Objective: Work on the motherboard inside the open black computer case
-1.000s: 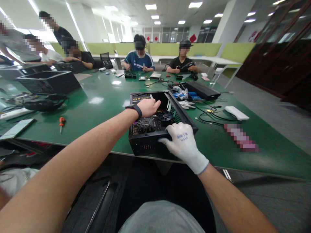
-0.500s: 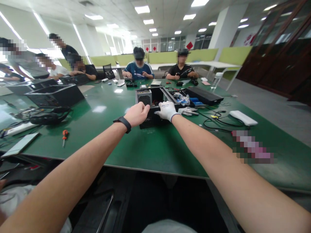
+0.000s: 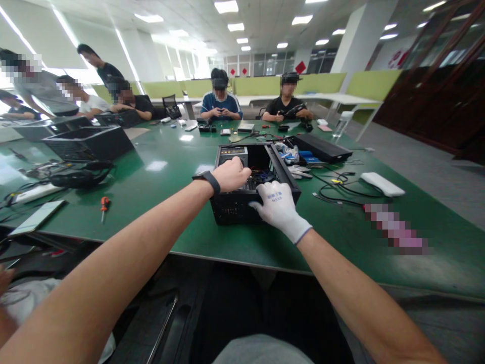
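Note:
A black computer case (image 3: pixel 231 212) lies on the green table in front of me, its open side facing up. My right hand (image 3: pixel 278 202), in a white glove, is closed over the case's near rim, thumb on the outer wall. My bare left hand (image 3: pixel 232 174), with a dark band on its wrist, is curled over the left part of the opening, beside the grey power supply (image 3: pixel 234 150). What its fingertips hold, if anything, is hidden. Dark cables and parts (image 3: pixel 262 175) show inside the case.
An orange screwdriver (image 3: pixel 104 207) lies left on the table (image 3: pixel 151 207). Right of the case are gloves (image 3: pixel 299 172), a black panel (image 3: pixel 322 147), cables (image 3: pixel 329 192) and a white object (image 3: pixel 382 184). Another case (image 3: pixel 89 144) stands at left. Several people sit around the table.
The case has come nearer to me along with my gloved right hand. My left hand has gone from the case's near left rim to above its opening.

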A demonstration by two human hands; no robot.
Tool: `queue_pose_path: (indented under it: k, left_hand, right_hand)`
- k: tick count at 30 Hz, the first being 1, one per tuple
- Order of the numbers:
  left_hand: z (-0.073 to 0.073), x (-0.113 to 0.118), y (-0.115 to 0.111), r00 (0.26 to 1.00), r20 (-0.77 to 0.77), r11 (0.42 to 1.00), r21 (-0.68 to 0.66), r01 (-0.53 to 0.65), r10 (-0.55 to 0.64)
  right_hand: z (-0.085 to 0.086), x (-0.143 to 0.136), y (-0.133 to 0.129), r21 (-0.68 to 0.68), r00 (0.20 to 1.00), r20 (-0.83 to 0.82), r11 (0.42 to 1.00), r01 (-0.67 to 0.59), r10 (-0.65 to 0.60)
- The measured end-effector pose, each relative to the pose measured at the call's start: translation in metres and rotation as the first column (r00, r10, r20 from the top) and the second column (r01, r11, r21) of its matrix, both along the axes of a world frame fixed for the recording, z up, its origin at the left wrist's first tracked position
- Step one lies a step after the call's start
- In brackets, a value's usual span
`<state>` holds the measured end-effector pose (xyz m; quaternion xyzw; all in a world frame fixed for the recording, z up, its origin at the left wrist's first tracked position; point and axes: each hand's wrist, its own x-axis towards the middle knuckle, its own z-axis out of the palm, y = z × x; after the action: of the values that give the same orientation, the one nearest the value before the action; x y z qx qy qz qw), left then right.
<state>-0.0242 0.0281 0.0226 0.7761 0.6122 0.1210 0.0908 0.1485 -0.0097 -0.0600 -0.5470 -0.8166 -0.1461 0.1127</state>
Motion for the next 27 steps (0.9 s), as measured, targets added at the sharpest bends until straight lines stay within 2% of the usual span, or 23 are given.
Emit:
queue_pose_path:
  k: [5,9,12,19,24,27]
  left_hand:
    - [-0.024,0.019,-0.007,0.961,-0.261,0.985,-0.167,0.043,-0.086]
    - [-0.039,0.028,-0.015,0.842,-0.469,0.943,-0.311,0.123,-0.265]
    - [-0.044,0.034,-0.021,0.744,-0.535,0.893,-0.409,0.188,-0.401]
    - [-0.053,0.046,-0.037,0.69,-0.599,0.88,-0.459,0.121,-0.407]
    - [-0.062,0.049,-0.034,0.669,-0.61,0.875,-0.466,0.13,-0.425]
    - [-0.07,0.048,-0.028,0.693,-0.601,0.885,-0.449,0.12,-0.398]
  right_hand:
    - [-0.003,0.018,-0.077,-0.008,0.999,-0.027,0.999,-0.033,0.032]
    - [-0.006,0.029,-0.124,-0.027,0.991,-0.11,0.996,-0.085,0.082]
    - [-0.008,0.034,-0.149,-0.017,0.982,-0.153,0.993,-0.116,0.112]
    - [-0.008,0.037,-0.183,0.027,0.972,-0.19,0.991,-0.133,0.136]
    - [-0.009,0.037,-0.185,0.029,0.972,-0.195,0.992,-0.126,0.129]
    - [-0.009,0.037,-0.184,0.025,0.974,-0.185,0.992,-0.126,0.128]
